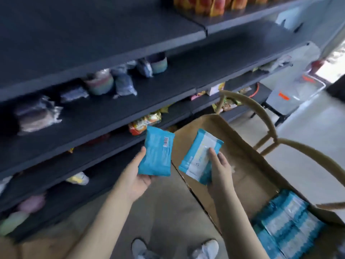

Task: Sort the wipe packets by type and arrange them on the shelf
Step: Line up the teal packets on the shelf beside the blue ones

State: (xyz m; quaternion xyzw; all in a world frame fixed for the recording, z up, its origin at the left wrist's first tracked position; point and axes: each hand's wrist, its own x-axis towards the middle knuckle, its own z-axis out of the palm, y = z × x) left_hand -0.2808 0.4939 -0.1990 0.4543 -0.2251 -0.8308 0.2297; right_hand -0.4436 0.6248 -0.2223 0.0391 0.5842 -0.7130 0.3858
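My left hand (140, 177) grips a blue packet (155, 152); my right hand (221, 170) grips a white-faced packet (197, 156) by the bag's (246, 176) left edge.

Place: a shop, as we read it. We list long dark shelf tiers (93, 116), stacked one above another in a retail run. On them we note clear-wrapped goods (37, 116) set in a row, bright snack packets (145, 122) lower down, and orange pouches (211, 5) ranked on top. Beside them stands a brown paper bag (233, 146) holding many identical blue packets (287, 221).
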